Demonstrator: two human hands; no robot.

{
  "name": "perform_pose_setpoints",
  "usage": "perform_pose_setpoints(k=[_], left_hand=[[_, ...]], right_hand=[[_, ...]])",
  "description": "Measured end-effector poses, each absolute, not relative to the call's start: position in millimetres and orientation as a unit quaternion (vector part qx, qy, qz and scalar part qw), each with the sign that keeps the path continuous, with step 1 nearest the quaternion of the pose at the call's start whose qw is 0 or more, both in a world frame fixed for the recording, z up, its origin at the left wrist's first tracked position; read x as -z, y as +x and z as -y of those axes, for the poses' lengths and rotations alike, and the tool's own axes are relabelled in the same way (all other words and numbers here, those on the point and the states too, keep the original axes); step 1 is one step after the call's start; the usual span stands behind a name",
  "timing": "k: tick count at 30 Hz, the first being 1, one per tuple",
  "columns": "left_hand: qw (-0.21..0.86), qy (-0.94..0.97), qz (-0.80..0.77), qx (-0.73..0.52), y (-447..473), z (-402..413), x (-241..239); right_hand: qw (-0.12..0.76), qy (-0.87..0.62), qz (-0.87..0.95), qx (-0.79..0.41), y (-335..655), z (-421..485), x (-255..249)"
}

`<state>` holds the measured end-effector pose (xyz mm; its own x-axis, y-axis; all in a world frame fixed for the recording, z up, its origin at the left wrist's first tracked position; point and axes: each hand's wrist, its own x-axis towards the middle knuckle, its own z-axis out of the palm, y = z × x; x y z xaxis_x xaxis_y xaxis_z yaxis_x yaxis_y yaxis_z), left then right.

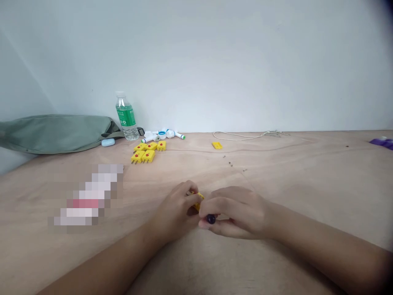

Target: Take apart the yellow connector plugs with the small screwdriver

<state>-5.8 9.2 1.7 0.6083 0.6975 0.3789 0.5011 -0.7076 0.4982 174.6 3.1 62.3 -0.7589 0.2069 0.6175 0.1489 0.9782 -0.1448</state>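
Observation:
My left hand (176,213) is closed around a small yellow plug connector (198,199), held just above the wooden table (276,172). My right hand (238,213) meets it from the right, fingers pinched on a small dark-handled tool (211,218) whose tip is hidden behind the fingers. Both hands touch at the connector. Several more yellow connectors (147,151) with metal prongs lie in a group farther back on the left. A single yellow cover piece (217,145) lies apart, behind my hands.
A green water bottle (126,116), a grey-green bag (58,133), a pale blue case (108,142) and white-blue parts (162,134) sit along the back left. A white cord (245,135) lies by the wall. Tiny screws (230,164) dot the table. A purple item (382,142) is far right.

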Motion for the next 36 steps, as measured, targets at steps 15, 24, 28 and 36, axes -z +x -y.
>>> perform_pose_setpoints(k=[15, 24, 28, 36], left_hand=[[0.179, 0.868, -0.353, -0.300, -5, -7, -3], [0.166, 0.874, -0.340, -0.306, -6, -10, -1], [0.151, 0.878, -0.339, -0.302, -9, -10, -2], [0.186, 0.894, -0.315, -0.258, -18, -16, -3]], right_hand=[[0.322, -0.085, 0.942, -0.030, 172, 1, -66], [0.466, -0.211, 0.859, -0.028, 173, -21, -52], [0.531, -0.223, 0.794, -0.195, 164, -23, -56], [0.508, -0.358, 0.590, -0.515, 156, -33, -71]])
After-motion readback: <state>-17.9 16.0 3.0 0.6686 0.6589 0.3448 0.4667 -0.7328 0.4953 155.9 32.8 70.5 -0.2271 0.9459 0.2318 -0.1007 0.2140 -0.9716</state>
